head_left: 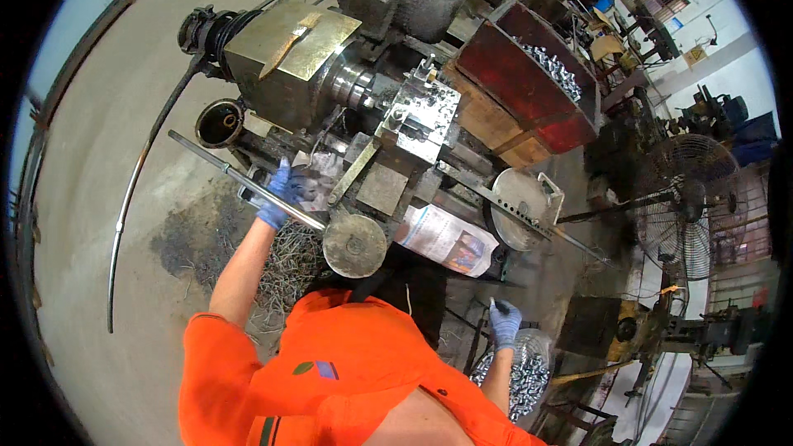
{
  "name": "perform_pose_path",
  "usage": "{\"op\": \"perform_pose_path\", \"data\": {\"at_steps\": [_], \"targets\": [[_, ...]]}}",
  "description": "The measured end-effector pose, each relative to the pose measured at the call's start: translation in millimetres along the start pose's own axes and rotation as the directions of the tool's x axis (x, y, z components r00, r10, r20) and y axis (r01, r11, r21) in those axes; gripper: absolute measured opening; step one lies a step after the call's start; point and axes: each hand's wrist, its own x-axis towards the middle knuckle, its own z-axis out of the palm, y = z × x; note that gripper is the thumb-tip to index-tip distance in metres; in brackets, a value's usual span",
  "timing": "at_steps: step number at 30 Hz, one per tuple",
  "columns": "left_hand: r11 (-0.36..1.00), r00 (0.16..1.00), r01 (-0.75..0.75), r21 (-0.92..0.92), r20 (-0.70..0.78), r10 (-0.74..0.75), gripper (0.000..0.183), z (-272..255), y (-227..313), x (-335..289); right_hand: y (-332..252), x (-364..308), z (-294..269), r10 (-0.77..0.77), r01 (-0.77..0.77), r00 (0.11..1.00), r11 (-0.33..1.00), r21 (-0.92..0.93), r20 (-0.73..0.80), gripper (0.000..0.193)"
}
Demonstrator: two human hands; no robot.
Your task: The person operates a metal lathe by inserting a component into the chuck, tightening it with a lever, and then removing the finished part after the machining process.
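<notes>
My left hand [279, 196], in a blue glove, lies against a long metal bar [246, 185] that slants across it toward a round metal disc [354, 245]. Its fingers look stretched and apart, with darkened fingertips. My right hand [505, 324], gloved too, is above a basket of small shiny metal parts [529, 380]. Its fingers are curled, and whatever they may hold is hidden. In front of me stands a lathe-like machine, with a chuck [353, 84] on its headstock [277, 58] and a metal tool block [421, 116] beside it.
A red bin [524, 87] of metal parts stands at the far right. Printed paper [450, 239] lies by a round plate [520, 206]. Metal shavings [289, 268] heap beneath my left arm. A brush [289, 45] lies on the headstock. A large fan [690, 198] stands at right.
</notes>
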Motion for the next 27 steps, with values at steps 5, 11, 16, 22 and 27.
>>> {"op": "perform_pose_path", "data": {"at_steps": [5,11,16,22,27], "targets": [[0.992,0.992,-0.094,-0.089,0.075,0.101,0.043,40.4,-6.6,4.8,-5.6,-0.5,-0.2,0.080,-0.079,0.997,0.989,0.128,-0.004,0.023],[0.878,0.973,-0.172,0.447,-0.061,0.222,0.026,-34.1,-41.7,2.1,-2.7,-6.0,-1.8,-0.038,0.038,0.999,0.999,0.006,-0.012,0.025],[-0.151,0.963,0.257,0.954,-0.241,0.119,0.040,-156.6,-93.9,-55.0,-9.7,-5.0,3.5,-0.031,0.030,0.999,0.998,0.061,0.017,0.027],[-0.106,0.809,0.581,0.807,-0.587,-0.038,0.044,-220.2,-88.6,-140.5,-69.5,17.2,-9.8,-0.231,0.231,0.973,0.972,-0.030,0.018,0.026],[0.152,0.824,0.460,0.875,-0.484,0.294,0.041,-223.3,-4.3,-114.6,-172.6,60.5,-22.2,-0.478,0.479,0.877,0.877,-0.034,0.036,0.023]]}}
